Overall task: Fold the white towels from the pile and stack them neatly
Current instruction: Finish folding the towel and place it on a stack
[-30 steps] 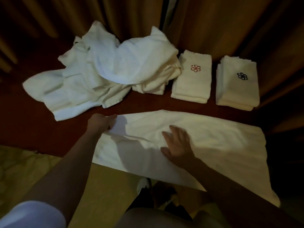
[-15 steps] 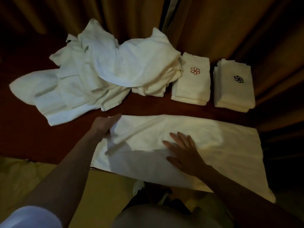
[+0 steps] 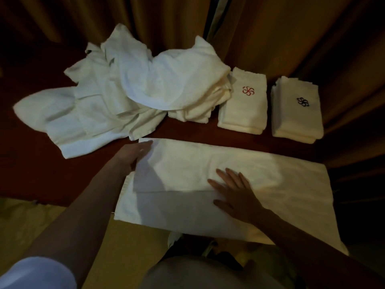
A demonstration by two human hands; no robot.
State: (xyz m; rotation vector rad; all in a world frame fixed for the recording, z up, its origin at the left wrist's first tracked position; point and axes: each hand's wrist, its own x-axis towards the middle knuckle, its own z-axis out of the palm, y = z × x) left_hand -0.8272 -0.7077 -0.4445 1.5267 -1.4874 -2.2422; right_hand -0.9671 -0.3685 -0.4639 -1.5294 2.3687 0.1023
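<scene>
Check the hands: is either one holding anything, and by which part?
The left hand grips the spread towel by its far left corner, folding it over. The right hand only presses flat on the towel's middle.

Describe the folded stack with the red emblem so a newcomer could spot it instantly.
Start at the big rumpled towel pile at the back of the dark red table. Right beside it sits the red-emblem stack. Its neighbour further right, the other folded stack, carries a dark blue emblem instead.

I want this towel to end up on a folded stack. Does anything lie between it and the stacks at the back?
Nothing visible does. Bare red surface separates the spread towel from the red-logo stack and the dark-logo stack; the unfolded pile lies off to the left.
</scene>
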